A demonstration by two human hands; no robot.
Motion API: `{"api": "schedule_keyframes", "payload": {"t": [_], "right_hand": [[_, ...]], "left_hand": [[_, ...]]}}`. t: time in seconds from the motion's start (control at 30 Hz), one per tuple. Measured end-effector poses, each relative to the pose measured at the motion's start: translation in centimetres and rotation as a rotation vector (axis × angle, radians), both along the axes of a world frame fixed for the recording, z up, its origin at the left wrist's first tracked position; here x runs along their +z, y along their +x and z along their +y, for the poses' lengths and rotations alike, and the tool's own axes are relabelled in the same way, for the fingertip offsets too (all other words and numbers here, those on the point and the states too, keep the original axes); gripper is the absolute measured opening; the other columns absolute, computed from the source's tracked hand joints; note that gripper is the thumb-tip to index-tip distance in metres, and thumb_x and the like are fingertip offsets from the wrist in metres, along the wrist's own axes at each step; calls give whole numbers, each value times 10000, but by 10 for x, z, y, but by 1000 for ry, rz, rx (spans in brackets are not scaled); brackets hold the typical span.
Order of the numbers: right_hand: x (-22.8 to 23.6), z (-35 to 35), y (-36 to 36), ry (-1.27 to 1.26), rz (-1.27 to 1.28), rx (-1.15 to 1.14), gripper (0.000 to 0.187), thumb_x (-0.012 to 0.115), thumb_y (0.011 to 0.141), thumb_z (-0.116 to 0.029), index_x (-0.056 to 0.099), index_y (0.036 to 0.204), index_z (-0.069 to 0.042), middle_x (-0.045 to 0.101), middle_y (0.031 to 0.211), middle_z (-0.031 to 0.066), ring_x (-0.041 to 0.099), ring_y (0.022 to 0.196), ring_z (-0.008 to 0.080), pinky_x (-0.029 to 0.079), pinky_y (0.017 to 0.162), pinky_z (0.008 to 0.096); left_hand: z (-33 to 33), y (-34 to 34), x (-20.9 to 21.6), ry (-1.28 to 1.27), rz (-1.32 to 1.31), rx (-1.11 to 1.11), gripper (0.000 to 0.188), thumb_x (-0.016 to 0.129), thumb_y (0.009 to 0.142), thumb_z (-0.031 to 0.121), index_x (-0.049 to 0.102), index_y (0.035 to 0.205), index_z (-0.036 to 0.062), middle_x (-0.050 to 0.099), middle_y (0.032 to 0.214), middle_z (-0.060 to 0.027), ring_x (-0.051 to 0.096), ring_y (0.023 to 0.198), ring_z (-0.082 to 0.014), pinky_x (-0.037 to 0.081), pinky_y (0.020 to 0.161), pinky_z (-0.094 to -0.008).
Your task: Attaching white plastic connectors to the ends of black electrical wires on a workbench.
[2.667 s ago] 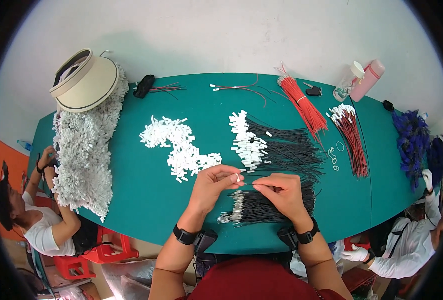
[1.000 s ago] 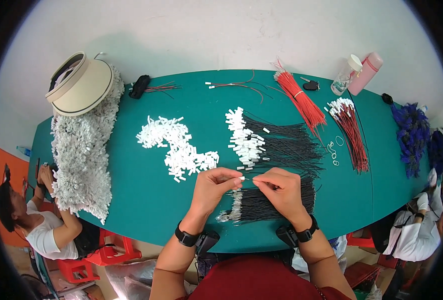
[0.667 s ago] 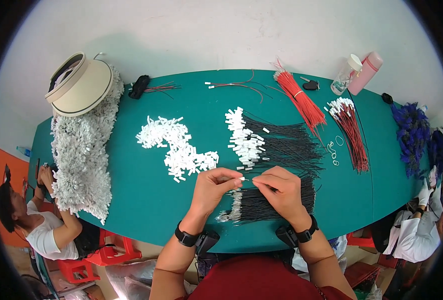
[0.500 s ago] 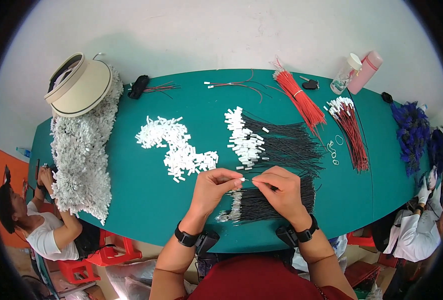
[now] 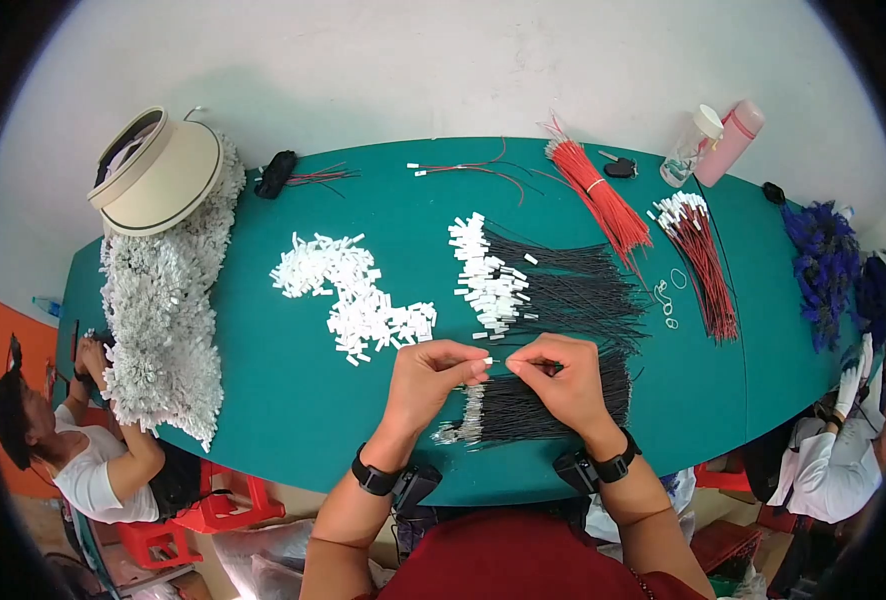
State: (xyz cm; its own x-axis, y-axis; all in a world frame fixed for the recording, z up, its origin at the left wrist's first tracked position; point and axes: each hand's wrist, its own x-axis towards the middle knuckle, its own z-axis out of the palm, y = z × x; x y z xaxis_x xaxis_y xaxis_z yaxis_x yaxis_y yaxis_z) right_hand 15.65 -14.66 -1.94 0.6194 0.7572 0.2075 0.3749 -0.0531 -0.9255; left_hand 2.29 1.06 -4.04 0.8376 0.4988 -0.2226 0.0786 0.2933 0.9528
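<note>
My left hand [image 5: 437,374] pinches a small white connector housing [image 5: 489,361] between thumb and fingertips. Facing it, my right hand [image 5: 561,372] is closed on a thin wire [image 5: 500,362], whose end lies at the housing; whether it has entered cannot be made out. Under my hands lies a bundle of black wires [image 5: 523,408] with bare metal ends on the left. Just beyond, black wires with white housings [image 5: 491,290] on their left ends are spread out. A loose pile of white housings [image 5: 358,300] lies to the left.
A green table [image 5: 313,400] carries red wire bundles [image 5: 599,200], keys [image 5: 619,167], a clear bottle [image 5: 691,148] and a pink flask [image 5: 731,145]. A cream visor [image 5: 163,175] rests on a heap of white wires [image 5: 163,330]. Other people sit at the left and right ends.
My two hands have shifted very slightly, still fingertip to fingertip with the housing and the wire. At the far right, the other person's gloved hand has moved.
</note>
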Motion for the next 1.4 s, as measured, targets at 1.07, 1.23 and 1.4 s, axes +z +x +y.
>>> {"api": "schedule_keyframes", "payload": {"t": [1.07, 1.23, 1.4], "right_hand": [[-2, 3, -1, -34, 28, 54, 61, 766, 817, -19, 743, 871, -2, 665, 722, 52, 536, 577, 97, 390, 521, 249], [3, -3, 10, -113, -2, 118, 67, 759, 829, -19, 742, 891, -2, 659, 715, 59, 538, 578, 105, 404, 531, 250], [8, -3, 25, -119, -325, -35, 165, 764, 815, -33, 732, 976, -18, 685, 860, 92, 602, 708, 191, 481, 631, 322]], "left_hand": [[-1, 0, -4, 10, -3, -62, 109, 736, 891, 2, 741, 992, -38, 747, 911, -96, 719, 796, -147, 589, 737, -259], [22, -7, 1, 323, 138, -66, 160, 765, 863, 39, 735, 1014, -6, 744, 995, -77, 702, 917, -156, 569, 808, -315], [34, 5, -9, 1249, 99, 255, 283, 746, 843, 49, 711, 1124, 54, 686, 1200, -75, 632, 1148, -231, 495, 975, -401]]}}
